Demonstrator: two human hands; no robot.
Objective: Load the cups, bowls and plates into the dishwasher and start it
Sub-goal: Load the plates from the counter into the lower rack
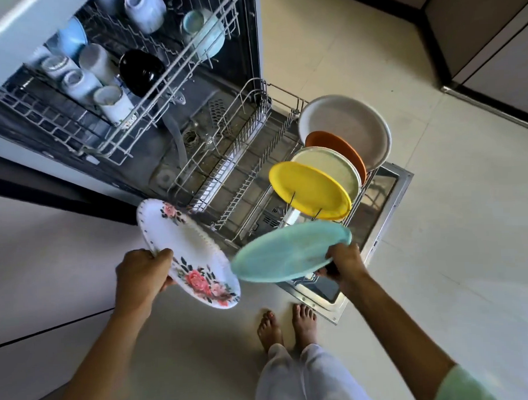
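Person stands barefoot at an open dishwasher, a plate in each hand, hands well apart. Left hand (142,271) grips the rim of a white round plate w/ pink flower print (188,252), thumb over the near edge, plate tilted up on its side. Right hand (344,264) pinches the edge of a plain turquoise round plate (288,251), held nearly flat (slightly blurred) just above the front of the pulled-out lower wire rack (240,170). The two held plates sit close at their near edges; can't tell if they touch.

Lower rack, right side: four plates stand on edge in a row. Front to back: yellow plastic plate (308,189), pale cream plate (335,167), orange plate (335,146), big white plate (348,128). Rest of the rack's tines are bare.

Upper wire rack (128,114) is slid out too, holding upturned white cups (111,100), a black bowl (141,71), a light-blue bowl (73,36) and a pale teal bowl (207,34).

Open dishwasher door (385,195) lies flat over the cream tiled floor (452,223).
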